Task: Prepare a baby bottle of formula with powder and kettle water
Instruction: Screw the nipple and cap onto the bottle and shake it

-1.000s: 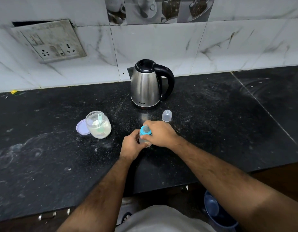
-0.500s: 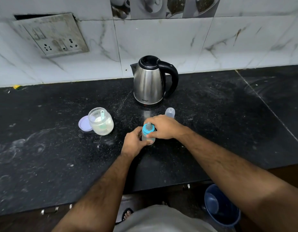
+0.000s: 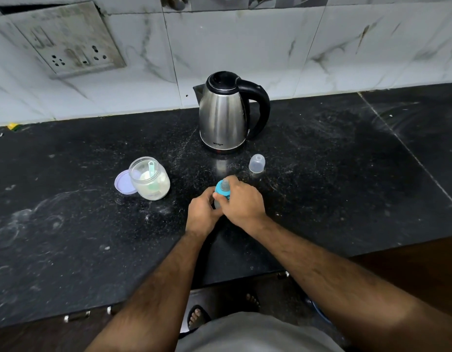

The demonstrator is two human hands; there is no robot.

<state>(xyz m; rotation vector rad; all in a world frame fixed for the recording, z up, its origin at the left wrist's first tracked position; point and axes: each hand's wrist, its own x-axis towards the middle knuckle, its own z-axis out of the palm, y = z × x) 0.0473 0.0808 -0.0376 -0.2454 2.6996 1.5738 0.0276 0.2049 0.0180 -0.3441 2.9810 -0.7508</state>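
Head view, looking down on a dark stone counter. At the centre of the frame the baby bottle stands upright, its long axis roughly vertical and leaning slightly toward the top of the frame, so that the teat points up and away from the person. The left hand wraps the lower body of the bottle from the left and below; the right hand closes over the blue collar from the right, fingers curled round it. Both grips are narrow and hold the same object, one above the other along the bottle's axis. The contents of the bottle are hidden by the hands.

The relation that governs the coming move is this stacking: the collar lies directly above the lower grip, so a twist of the right hand about the vertical axis would act against the steadying left hand. Whether the collar is being tightened or loosened cannot be told from this view.

The steel kettle stands above the bottle in the frame, handle to the right and thus nearer the right hand. The clear cap sits between kettle and right hand. The open powder jar, a scoop inside, lies left of centre, nearer the left hand, its lid touching it on the left.
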